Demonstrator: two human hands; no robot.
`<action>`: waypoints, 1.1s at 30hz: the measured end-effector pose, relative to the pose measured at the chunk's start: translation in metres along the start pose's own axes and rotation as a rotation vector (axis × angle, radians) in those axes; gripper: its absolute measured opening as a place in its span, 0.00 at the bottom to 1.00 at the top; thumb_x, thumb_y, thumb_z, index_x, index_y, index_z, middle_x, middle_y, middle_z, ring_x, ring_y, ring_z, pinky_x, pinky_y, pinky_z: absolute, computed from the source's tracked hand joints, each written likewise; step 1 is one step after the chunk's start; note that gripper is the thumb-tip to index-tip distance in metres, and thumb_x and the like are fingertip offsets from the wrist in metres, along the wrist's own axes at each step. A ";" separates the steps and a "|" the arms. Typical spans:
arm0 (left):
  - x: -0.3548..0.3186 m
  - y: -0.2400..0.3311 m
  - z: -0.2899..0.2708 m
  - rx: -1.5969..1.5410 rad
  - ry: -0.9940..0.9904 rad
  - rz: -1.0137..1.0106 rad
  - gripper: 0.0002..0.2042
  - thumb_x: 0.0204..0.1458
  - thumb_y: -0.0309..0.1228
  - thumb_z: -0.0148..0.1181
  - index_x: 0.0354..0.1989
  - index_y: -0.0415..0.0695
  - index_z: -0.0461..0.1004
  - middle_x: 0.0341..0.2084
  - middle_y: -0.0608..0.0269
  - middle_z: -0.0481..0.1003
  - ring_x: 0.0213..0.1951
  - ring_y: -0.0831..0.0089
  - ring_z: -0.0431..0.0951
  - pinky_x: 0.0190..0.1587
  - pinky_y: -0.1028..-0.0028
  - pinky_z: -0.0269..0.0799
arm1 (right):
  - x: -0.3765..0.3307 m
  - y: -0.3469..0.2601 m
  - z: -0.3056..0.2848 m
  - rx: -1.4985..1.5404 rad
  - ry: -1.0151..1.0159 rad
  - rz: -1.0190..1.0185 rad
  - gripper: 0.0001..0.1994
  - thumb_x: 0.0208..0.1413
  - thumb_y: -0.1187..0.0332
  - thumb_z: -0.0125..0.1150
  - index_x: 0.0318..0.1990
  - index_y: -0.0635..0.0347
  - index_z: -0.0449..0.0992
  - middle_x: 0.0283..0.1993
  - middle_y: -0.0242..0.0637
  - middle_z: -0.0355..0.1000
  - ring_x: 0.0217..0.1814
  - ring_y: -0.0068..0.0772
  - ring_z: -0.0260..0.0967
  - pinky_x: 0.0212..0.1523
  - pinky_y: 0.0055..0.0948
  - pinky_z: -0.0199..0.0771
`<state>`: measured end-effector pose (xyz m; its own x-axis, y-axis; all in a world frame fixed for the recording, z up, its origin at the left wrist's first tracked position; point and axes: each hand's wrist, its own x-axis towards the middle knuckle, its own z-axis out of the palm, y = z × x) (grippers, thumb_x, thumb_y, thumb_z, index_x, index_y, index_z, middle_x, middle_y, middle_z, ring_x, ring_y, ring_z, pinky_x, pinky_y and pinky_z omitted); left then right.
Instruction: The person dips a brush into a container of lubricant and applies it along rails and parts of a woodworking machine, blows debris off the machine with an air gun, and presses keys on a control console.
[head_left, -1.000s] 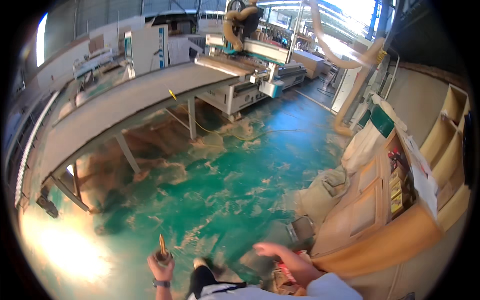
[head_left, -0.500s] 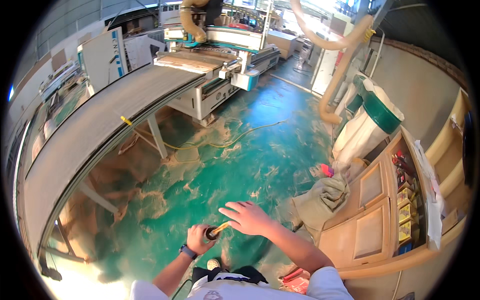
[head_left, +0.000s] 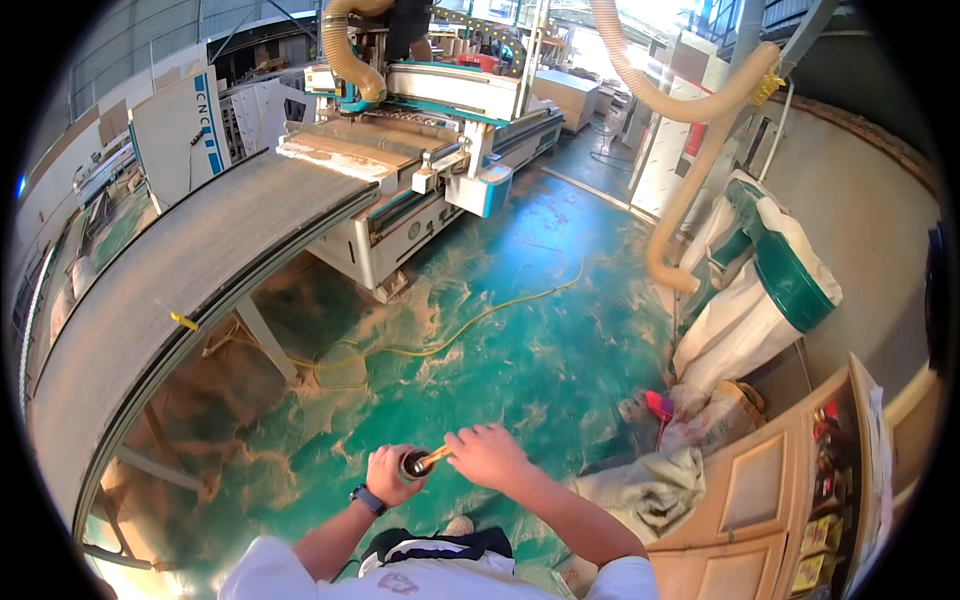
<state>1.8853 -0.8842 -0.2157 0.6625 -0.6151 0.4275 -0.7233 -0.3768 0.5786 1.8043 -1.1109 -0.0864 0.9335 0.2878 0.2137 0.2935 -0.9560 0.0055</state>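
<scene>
In my left hand (head_left: 393, 477) is a small dark cup (head_left: 409, 470), open at the top, with my fingers wrapped round its side. A yellowish wooden stick (head_left: 435, 457) slants out of the cup's mouth; its lower end is inside, so I cannot tell what kind of tool it is. The fingers of my right hand (head_left: 488, 457) are closed on the upper end of this stick. Both hands are held in front of my body, above the green floor, and a dark watch (head_left: 369, 499) sits on my left wrist.
A long conveyor table (head_left: 190, 245) curves along the left toward a large cutting machine (head_left: 430, 180). A yellow hose (head_left: 470, 330) crosses the dusty floor. At right stand a dust collector bag (head_left: 730, 325), a grey sack (head_left: 650, 490) and a wooden cabinet (head_left: 760, 490).
My right hand has gone from spread fingers beside the stick to fingers closed on it. The view has shifted, and the cabinet now sits lower at the right.
</scene>
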 end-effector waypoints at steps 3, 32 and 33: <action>0.062 -0.031 0.003 0.087 0.087 -0.025 0.34 0.31 0.35 0.76 0.52 0.49 0.68 0.44 0.62 0.76 0.46 0.56 0.74 0.48 0.58 0.65 | 0.075 0.058 0.036 0.018 -0.010 -0.187 0.08 0.54 0.61 0.59 0.35 0.53 0.73 0.30 0.32 0.71 0.36 0.37 0.74 0.38 0.38 0.71; 0.927 -0.413 0.140 0.105 0.230 0.109 0.34 0.30 0.30 0.74 0.52 0.46 0.68 0.49 0.61 0.76 0.47 0.57 0.74 0.47 0.61 0.64 | 0.666 0.734 0.086 0.462 -0.076 0.313 0.07 0.55 0.64 0.60 0.36 0.56 0.78 0.29 0.42 0.77 0.31 0.49 0.75 0.32 0.44 0.73; 0.950 -0.422 0.145 0.106 0.241 0.042 0.34 0.30 0.30 0.74 0.53 0.46 0.68 0.48 0.61 0.76 0.47 0.58 0.74 0.47 0.61 0.64 | 0.688 0.759 0.093 0.554 -0.022 0.340 0.07 0.55 0.65 0.60 0.35 0.57 0.78 0.29 0.43 0.78 0.32 0.50 0.76 0.33 0.44 0.74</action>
<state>2.7919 -1.4094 -0.1546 0.6494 -0.4542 0.6099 -0.7592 -0.4325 0.4863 2.6881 -1.6329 -0.0265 0.9953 -0.0185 0.0950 0.0386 -0.8246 -0.5644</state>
